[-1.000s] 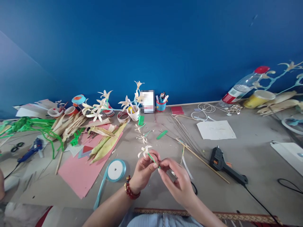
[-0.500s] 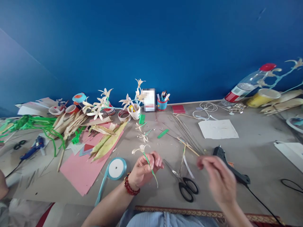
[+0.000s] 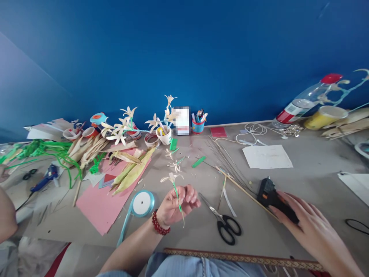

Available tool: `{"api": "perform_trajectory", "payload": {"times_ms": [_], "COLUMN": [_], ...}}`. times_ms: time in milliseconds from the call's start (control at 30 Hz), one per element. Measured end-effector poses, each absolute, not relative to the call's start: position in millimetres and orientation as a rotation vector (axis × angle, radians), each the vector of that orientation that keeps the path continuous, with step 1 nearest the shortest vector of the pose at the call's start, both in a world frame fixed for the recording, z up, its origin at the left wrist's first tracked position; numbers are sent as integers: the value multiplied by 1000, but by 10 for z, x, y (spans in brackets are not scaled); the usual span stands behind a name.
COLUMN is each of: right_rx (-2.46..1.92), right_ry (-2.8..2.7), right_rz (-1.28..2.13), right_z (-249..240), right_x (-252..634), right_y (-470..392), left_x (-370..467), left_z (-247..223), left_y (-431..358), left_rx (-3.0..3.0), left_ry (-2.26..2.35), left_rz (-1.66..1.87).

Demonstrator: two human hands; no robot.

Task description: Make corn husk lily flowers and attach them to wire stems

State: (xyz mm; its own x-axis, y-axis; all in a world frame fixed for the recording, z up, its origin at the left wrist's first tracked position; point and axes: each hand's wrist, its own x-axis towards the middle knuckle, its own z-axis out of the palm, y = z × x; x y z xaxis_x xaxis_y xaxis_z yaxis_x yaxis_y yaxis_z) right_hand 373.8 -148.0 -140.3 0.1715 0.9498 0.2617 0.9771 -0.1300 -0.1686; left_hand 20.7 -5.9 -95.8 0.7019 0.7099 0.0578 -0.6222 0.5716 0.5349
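My left hand [image 3: 179, 203] pinches the thin green-wrapped stem of a pale artificial flower [image 3: 172, 177], its petals standing above my fingers. On the right, my right hand [image 3: 305, 215] is around a black hot glue gun [image 3: 266, 190], thumb on the near side and fingers over its body; the handle is mostly hidden under the palm. Between the hands lie scissors [image 3: 227, 227] with black handles, a narrow white strip [image 3: 230, 202] and a long thin stick [image 3: 245, 193]. A roll of light-blue ribbon [image 3: 143, 203] is beside my left wrist.
Two small flowers [image 3: 175, 166] lie beyond my left hand. Pink paper [image 3: 98, 207] with dried husks [image 3: 135, 173] is at left, near a blue glue gun [image 3: 46, 179]. White paper [image 3: 266, 156] and a tilted bottle [image 3: 305, 102] stand right. Another person's arm [image 3: 7, 211] shows far left.
My right hand has moved right and down onto the black glue gun. My left hand keeps the flower, whose stem has turned a little more upright.
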Motion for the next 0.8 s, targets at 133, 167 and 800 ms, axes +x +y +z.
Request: {"api": "perform_trajectory", "payload": {"times_ms": [133, 167, 800], "right_rx": [-2125, -2119, -1490], "right_ry": [-1867, -1865, -1071], "right_rz": [-133, -112, 1185], "right_z": [-1380, -1375, -496], "right_x": [3795, 3806, 2961], "right_y": [-1477, -1479, -1418], "left_x": [207, 204, 209], "left_z": [-958, -962, -937], "left_y": [-62, -63, -34], "left_rx": [586, 590, 584], "left_ry": [154, 152, 183], "left_rz": [784, 787, 811]}}
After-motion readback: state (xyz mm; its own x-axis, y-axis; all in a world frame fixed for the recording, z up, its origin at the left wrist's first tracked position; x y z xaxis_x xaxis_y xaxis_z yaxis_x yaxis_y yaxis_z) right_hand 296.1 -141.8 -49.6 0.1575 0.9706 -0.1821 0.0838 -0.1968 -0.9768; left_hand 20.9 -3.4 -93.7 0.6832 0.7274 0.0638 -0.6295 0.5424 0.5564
